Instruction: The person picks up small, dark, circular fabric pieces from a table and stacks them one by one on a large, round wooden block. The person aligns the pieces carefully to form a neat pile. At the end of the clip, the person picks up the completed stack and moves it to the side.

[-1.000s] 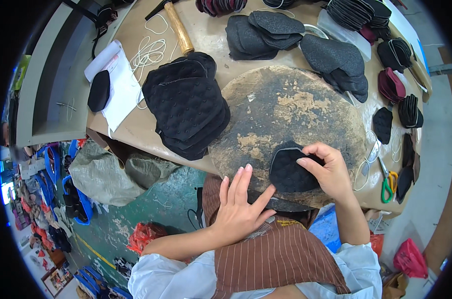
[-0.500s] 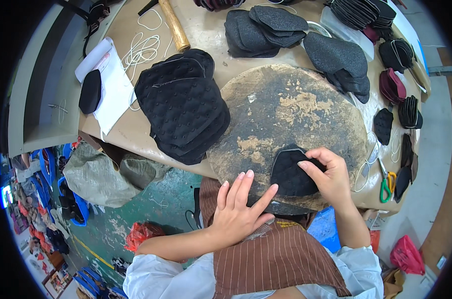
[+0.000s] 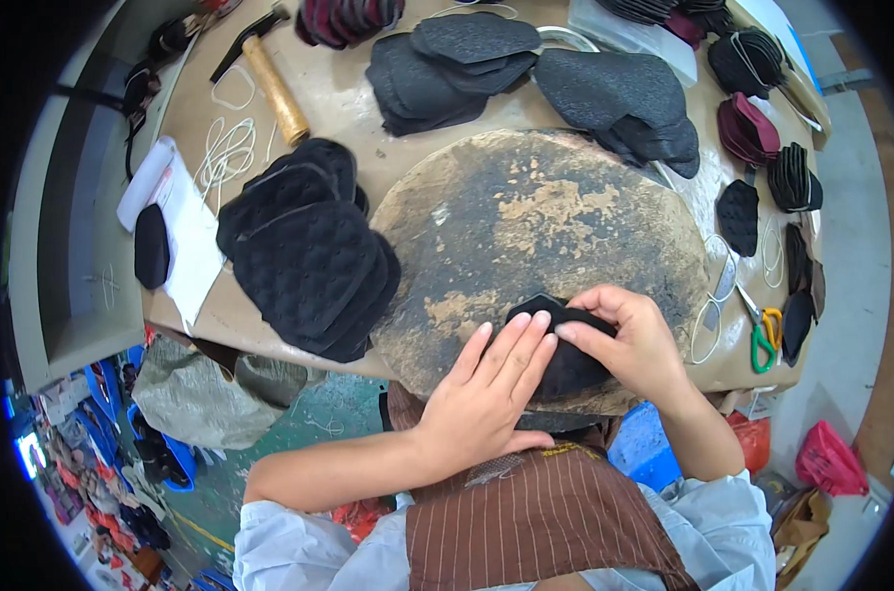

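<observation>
A small black quilted fabric piece (image 3: 571, 372) lies near the front edge of a round, worn wooden block (image 3: 555, 236). My left hand (image 3: 481, 394) is open, its fingers stretched out flat and their tips touching the piece's left part. Thumb and fingers of my right hand (image 3: 632, 340) pinch the piece's upper right edge, which looks lifted or folded. Part of the piece is hidden under my hands. A stack of black quilted pieces (image 3: 309, 266) sits left of the block, partly overlapping its rim.
Dark grey sole-shaped sheets (image 3: 457, 69) and more such sheets (image 3: 614, 94) lie beyond the block. A hammer (image 3: 275, 89), white cord (image 3: 225, 158) and white paper (image 3: 181, 256) are at the left. Scissors with green and orange handles (image 3: 764, 340) and bundled maroon pieces (image 3: 747, 130) lie right.
My left hand has moved right and forward, onto the black piece. My right hand still pinches the edge, now raised or folded. The view has shifted slightly.
</observation>
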A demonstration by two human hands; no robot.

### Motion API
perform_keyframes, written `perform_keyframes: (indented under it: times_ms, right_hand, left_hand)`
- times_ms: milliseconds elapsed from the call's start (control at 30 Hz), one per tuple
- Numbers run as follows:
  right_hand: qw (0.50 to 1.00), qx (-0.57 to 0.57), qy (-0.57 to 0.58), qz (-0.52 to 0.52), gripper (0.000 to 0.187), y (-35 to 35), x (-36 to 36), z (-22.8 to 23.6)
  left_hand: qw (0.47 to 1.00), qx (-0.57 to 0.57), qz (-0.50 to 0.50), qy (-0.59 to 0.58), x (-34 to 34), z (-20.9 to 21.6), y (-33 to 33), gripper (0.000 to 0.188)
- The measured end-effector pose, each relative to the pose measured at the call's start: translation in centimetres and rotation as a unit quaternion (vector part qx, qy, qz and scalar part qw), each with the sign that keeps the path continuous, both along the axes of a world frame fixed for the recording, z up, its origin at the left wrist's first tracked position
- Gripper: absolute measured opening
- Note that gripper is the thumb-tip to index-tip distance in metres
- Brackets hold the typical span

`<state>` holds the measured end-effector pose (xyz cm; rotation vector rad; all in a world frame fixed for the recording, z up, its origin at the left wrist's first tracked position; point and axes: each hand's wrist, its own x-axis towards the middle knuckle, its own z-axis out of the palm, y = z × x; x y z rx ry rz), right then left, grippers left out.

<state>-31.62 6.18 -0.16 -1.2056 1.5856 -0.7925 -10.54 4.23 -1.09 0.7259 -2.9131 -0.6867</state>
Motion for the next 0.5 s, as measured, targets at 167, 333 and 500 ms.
perform_keyframes:
  times_ms: [167, 333, 500]
  right_hand:
    - [0.988, 0.143, -0.011, -0.054, 0.016, 1.5, -2.5, 1.7]
    - [0.985, 0.151, -0.035, -0.082, 0.018, 1.9, -2.6, 1.2]
    - [0.98, 0.188, 0.009, -0.061, 0.019, 1.0, -2.5, 2.0]
  left_hand:
    - [1.0, -0.013, 0.005, -0.024, -0.3, -0.1, 0.6, 0.106]
    - [0.999, -0.014, -0.005, -0.04, -0.3, 0.0, 0.5, 0.107]
    - [0.998, 0.001, -0.014, -0.062, -0.3, 0.8, 0.4, 0.099]
